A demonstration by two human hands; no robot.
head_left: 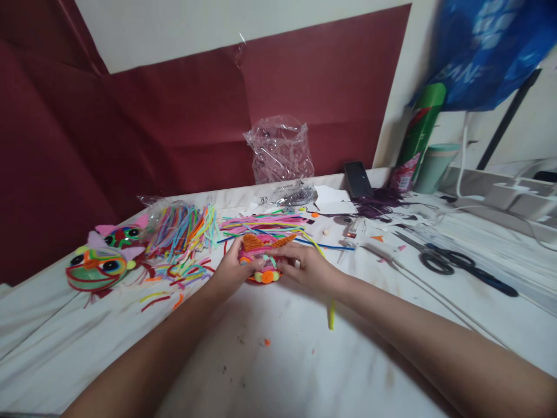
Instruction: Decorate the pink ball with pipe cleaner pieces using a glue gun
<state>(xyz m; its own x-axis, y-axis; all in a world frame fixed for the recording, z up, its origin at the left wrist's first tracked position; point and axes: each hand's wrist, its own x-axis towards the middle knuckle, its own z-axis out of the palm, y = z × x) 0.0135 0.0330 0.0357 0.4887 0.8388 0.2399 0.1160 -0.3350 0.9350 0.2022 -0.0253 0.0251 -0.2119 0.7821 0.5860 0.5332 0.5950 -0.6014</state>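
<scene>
Both my hands hold a small craft figure [263, 255] made of pink and orange pipe cleaners with pompoms, low over the white table [278, 360]. My left hand [232, 268] grips its left side with curled fingers. My right hand [302, 264] pinches its right side. A yellow-green pipe cleaner [331, 313] lies under my right wrist. Behind the figure lies a pile of loose coloured pipe cleaners [261, 223].
Two finished pipe-cleaner masks [98, 267] sit at the left beside a bag of pipe cleaners [178, 226]. Black scissors [452, 261] lie at the right. A crumpled clear plastic bag [281, 148], a dark phone [357, 179], a green can [420, 128] and cables stand at the back.
</scene>
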